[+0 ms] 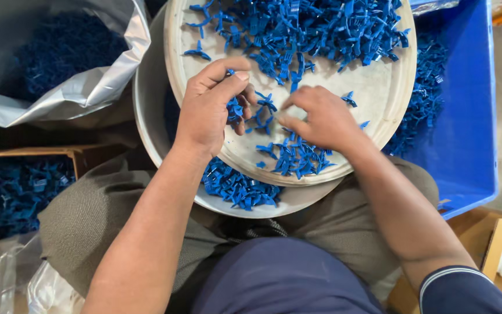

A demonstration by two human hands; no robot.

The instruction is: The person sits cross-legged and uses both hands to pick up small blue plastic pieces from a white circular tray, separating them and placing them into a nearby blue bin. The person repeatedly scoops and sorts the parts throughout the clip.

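Where the lap gives way to the work, a shallow metal bowl point(146, 110) rests on the knees with a round white tray point(379, 93) tilted over it. Small blue plastic clips point(297, 157) lie heaped at the tray's near edge, and more point(236, 187) have gathered in the bowl below. On the tray, the left hand point(210, 107) is curled shut on a few clips — thumb pressed against forefinger. Just beside it, the right hand point(321, 119) rests knuckles-up among the clips, fingertips pinched together; whether it grips one I cannot tell. Farther off, a blue crate point(466, 134) stands right, a silver bag point(71, 93) left.
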